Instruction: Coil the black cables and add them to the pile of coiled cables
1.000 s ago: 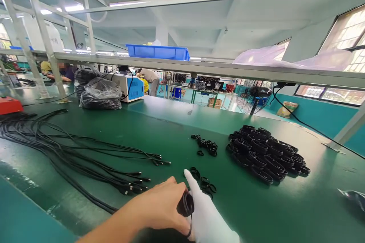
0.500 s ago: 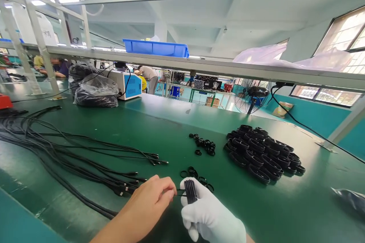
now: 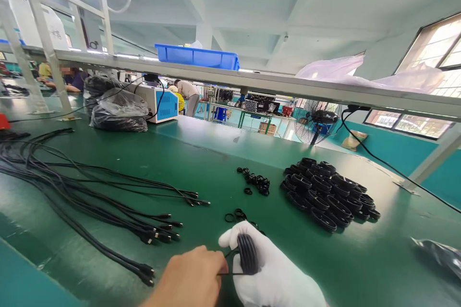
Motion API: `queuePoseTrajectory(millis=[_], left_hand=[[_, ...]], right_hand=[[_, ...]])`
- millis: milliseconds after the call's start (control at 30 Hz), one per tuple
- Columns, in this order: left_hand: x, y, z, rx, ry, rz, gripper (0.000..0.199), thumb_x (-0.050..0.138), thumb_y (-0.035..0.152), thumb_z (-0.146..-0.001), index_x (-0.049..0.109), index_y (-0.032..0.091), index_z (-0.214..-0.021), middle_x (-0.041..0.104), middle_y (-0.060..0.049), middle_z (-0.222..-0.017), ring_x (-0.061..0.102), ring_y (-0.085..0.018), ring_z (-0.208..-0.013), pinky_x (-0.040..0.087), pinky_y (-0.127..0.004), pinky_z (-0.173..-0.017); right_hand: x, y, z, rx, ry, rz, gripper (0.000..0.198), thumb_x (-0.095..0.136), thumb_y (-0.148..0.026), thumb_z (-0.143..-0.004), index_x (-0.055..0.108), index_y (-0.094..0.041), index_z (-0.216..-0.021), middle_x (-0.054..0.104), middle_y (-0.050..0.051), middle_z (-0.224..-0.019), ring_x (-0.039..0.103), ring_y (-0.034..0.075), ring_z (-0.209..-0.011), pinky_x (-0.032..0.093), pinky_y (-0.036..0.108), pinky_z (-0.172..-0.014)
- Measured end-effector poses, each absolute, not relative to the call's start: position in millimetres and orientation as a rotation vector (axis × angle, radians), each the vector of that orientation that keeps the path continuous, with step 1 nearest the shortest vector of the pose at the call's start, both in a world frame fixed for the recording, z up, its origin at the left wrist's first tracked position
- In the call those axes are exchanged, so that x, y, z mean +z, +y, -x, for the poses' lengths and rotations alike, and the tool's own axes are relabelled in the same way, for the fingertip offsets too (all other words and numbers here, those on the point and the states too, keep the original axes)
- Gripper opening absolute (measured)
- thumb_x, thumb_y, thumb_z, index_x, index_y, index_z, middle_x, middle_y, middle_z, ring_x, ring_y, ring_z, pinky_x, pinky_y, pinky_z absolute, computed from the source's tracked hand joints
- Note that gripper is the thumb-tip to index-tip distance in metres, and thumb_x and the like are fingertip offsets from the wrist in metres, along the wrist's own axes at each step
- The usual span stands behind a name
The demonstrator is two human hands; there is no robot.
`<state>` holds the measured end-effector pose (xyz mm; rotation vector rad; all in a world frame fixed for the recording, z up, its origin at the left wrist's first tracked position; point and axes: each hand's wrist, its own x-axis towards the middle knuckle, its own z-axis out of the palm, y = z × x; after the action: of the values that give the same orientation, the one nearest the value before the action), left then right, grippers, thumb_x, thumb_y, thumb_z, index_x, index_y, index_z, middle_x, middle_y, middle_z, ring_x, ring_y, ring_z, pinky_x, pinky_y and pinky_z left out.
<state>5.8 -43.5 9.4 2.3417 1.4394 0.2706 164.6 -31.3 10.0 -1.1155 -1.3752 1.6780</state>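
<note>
Now the thin black strands [image 3: 230,274] leaving this coil [image 3: 247,254] stand wider apart than half a second ago (band or cable, can't tell). My bare left hand [image 3: 196,273] pinches them, my gloved right hand [image 3: 284,273] clasps the coil above the green bench [image 3: 360,268]; I judge it unfinished.

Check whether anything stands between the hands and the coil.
Nothing visible blocks them: the gloved right hand grips the coil, and only thin black strands span the gap to the left hand. The nearest rings lie beyond.
</note>
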Motion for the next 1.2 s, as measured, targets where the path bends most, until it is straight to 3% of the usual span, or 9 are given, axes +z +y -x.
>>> queuePoseTrajectory(millis=[67, 133, 233, 333, 567, 733, 967, 1100, 1200], left_hand=[[17, -32, 0, 0.183, 1.369, -2.112, 0.028, 0.039, 0.010, -0.070, 0.061, 0.023, -0.060, 0.066, 0.000, -0.062, 0.060, -0.020, -0.063, 0.036, -0.026, -0.057], [24, -23, 5, 0.267, 1.290, -1.983, 0.026, 0.039, 0.012, -0.070, 0.061, 0.023, -0.060, 0.067, 0.001, -0.063, 0.060, -0.020, -0.068, 0.038, -0.026, -0.061], [34, -19, 9, 0.558, 1.160, -1.766, 0.017, 0.047, 0.015, -0.071, 0.062, 0.022, -0.075, 0.066, 0.002, -0.075, 0.058, -0.017, -0.073, 0.040, -0.025, -0.064], [36, -20, 2, 0.761, 1.063, -1.588, 0.008, 0.053, 0.019, -0.073, 0.059, 0.019, -0.078, 0.065, 0.001, -0.078, 0.057, -0.016, -0.075, 0.042, -0.024, -0.068], [17, -12, -16, 0.869, 0.898, -1.282, 0.012, 0.059, 0.010, -0.066, 0.052, 0.017, -0.073, 0.062, 0.002, -0.069, 0.055, -0.013, -0.067, 0.042, -0.024, -0.064], [18, -7, -6, 0.854, 0.908, -1.257, 0.024, 0.062, 0.011, -0.065, 0.053, 0.018, -0.087, 0.061, 0.002, -0.076, 0.055, -0.013, -0.071, 0.043, -0.026, -0.069], [40, -6, 4, 0.721, 1.060, -1.784, 0.033, 0.052, 0.019, -0.077, 0.062, 0.032, -0.106, 0.060, 0.000, -0.107, 0.051, -0.019, -0.101, 0.037, -0.030, -0.088], [41, 11, 5, 0.588, 0.972, -1.737, 0.026, 0.058, 0.026, -0.075, 0.068, 0.027, -0.099, 0.060, 0.001, -0.085, 0.054, -0.016, -0.083, 0.042, -0.028, -0.076], [36, 24, 6, 0.584, 0.989, -1.595, 0.030, 0.063, 0.030, -0.070, 0.066, 0.021, -0.098, 0.052, 0.004, -0.068, 0.051, -0.012, -0.064, 0.041, -0.024, -0.058]], right_hand=[[6, -35, -166, 1.741, -1.295, 0.921, 0.045, 0.062, -0.002, -0.047, 0.047, -0.022, -0.084, 0.058, 0.000, -0.095, 0.041, 0.003, -0.050, 0.032, 0.019, -0.047], [-2, -35, -167, 1.832, -1.194, 0.680, 0.049, 0.075, -0.013, -0.046, 0.045, -0.023, -0.084, 0.057, 0.004, -0.107, 0.043, 0.003, -0.049, 0.033, 0.020, -0.045], [-16, -31, -168, 2.005, -1.059, 0.380, 0.051, 0.075, -0.026, -0.055, 0.041, -0.026, -0.093, 0.063, -0.001, -0.078, 0.044, 0.006, -0.042, 0.032, 0.017, -0.038], [-25, -27, -169, 2.071, -1.060, 0.260, 0.048, 0.070, -0.024, -0.063, 0.039, -0.025, -0.100, 0.059, -0.004, -0.057, 0.046, 0.007, -0.040, 0.035, 0.014, -0.037], [-30, -23, -166, 2.058, -1.090, 0.223, 0.047, 0.068, -0.021, -0.067, 0.037, -0.023, -0.102, 0.065, 0.001, -0.063, 0.051, 0.007, -0.039, 0.040, 0.015, -0.037], [-27, -19, -169, 2.034, -1.062, 0.290, 0.052, 0.066, -0.020, -0.066, 0.039, -0.020, -0.110, 0.064, 0.001, -0.062, 0.052, 0.008, -0.040, 0.036, 0.015, -0.038], [-31, -24, -167, 2.231, -0.903, 0.253, 0.050, 0.059, -0.019, -0.064, 0.050, -0.011, -0.112, 0.063, 0.006, -0.063, 0.053, 0.010, -0.043, 0.036, 0.019, -0.040], [-29, -25, -163, 2.249, -0.797, 0.279, 0.042, 0.057, -0.033, -0.074, 0.055, -0.009, -0.109, 0.064, 0.012, -0.086, 0.062, 0.017, -0.070, 0.047, 0.026, -0.059], [-17, -23, -156, 2.169, -0.759, 0.437, 0.050, 0.053, -0.053, -0.077, 0.057, -0.011, -0.104, 0.057, 0.012, -0.101, 0.057, 0.018, -0.085, 0.045, 0.033, -0.074]])
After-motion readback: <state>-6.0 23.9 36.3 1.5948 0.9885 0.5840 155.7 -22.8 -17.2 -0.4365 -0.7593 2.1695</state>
